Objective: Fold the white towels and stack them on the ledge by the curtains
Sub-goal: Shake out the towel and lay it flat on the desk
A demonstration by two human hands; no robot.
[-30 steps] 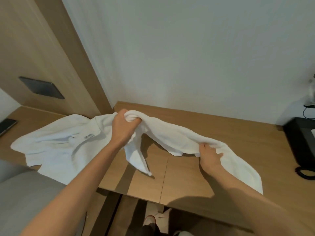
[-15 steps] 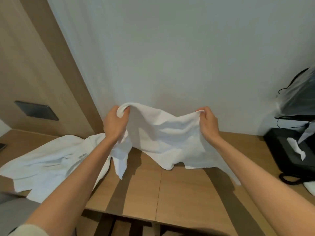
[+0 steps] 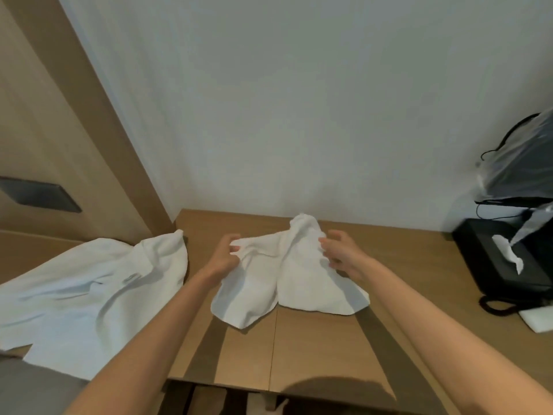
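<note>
A small white towel [image 3: 287,280] lies crumpled on the wooden desk [image 3: 317,342], with a fold peaking up near the wall. My left hand [image 3: 223,259] grips the towel's upper left edge with curled fingers. At the towel's right side, my right hand [image 3: 339,250] has loosely spread fingers whose tips touch the cloth without holding it. A larger white towel [image 3: 89,298] is spread out unfolded on the left of the desk, apart from both hands.
A black tissue box [image 3: 490,262] with a tissue sticking out stands at the right, with a plastic-wrapped item [image 3: 523,166] and black cords behind it. A dark wall panel [image 3: 39,194] is on the left. Something grey [image 3: 30,387] sits at the lower left.
The small towel, held up spread between both hands, has come down onto the desk and bunched. My hands moved closer together and lower, and the right hand's grip loosened.
</note>
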